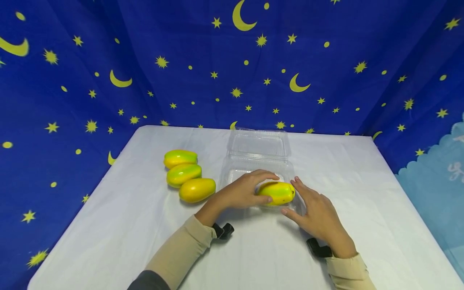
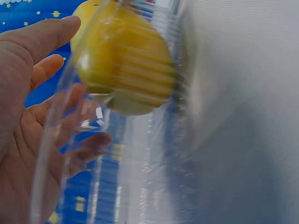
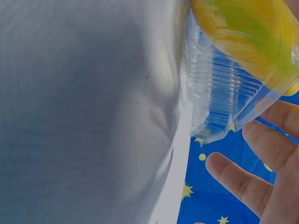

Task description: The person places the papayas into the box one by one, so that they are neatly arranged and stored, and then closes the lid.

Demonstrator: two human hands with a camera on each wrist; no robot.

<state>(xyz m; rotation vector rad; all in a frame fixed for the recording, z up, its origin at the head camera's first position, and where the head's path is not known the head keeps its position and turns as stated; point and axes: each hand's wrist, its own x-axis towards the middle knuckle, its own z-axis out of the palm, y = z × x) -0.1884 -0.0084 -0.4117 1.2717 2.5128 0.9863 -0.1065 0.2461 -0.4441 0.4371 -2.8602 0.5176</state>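
Observation:
A yellow-green papaya (image 1: 279,193) lies at the near right of a clear plastic clamshell box (image 1: 232,174), whose lid (image 1: 259,144) is folded back flat. My left hand (image 1: 244,189) reaches over the box, its thumb and fingers loosely spread around the papaya's left end. In the left wrist view, the papaya (image 2: 126,60) shows through the box's ribbed wall, with the thumb beside it. At the other end of the papaya is my right hand (image 1: 319,213), thumb and fingers apart. The right wrist view shows its fingers (image 3: 266,144) beside the box wall.
Three more papayas lie left of the box: a far one (image 1: 180,158), a middle one (image 1: 184,175) and a near one (image 1: 197,190). A white cloth covers the table (image 1: 362,193). Behind it hangs a blue curtain (image 1: 203,40) with moons and stars.

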